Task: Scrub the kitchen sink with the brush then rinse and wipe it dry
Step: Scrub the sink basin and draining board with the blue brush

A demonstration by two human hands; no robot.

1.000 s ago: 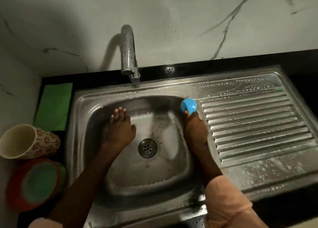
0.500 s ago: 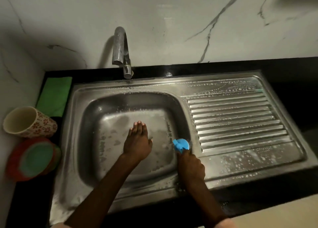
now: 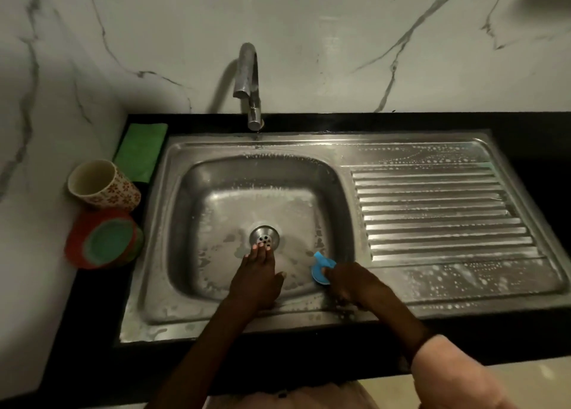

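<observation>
The steel sink (image 3: pixel 216 174) has a soapy basin, with a round drain (image 3: pixel 264 235) in its floor. My left hand (image 3: pixel 258 277) lies flat in the basin, fingers straight, fingertips at the drain's near edge. My right hand (image 3: pixel 352 282) grips a blue brush (image 3: pixel 321 268) at the basin's near right corner, against the wall. The brush's bristles are hidden. A steel tap (image 3: pixel 250 84) stands behind the basin with no water running. A folded green cloth (image 3: pixel 142 150) lies on the counter at the back left.
The ribbed drainboard (image 3: pixel 438 214) on the right is dotted with suds. A floral cup (image 3: pixel 102 184) lies on its side left of the sink, above a red and green stack of bowls (image 3: pixel 103 243). Black counter (image 3: pixel 309 356) surrounds the sink. A marble wall rises behind.
My right hand has brought the brush from the far right corner of the basin down its right side to the near right corner. My left hand has slid toward me, and now uncovers the drain.
</observation>
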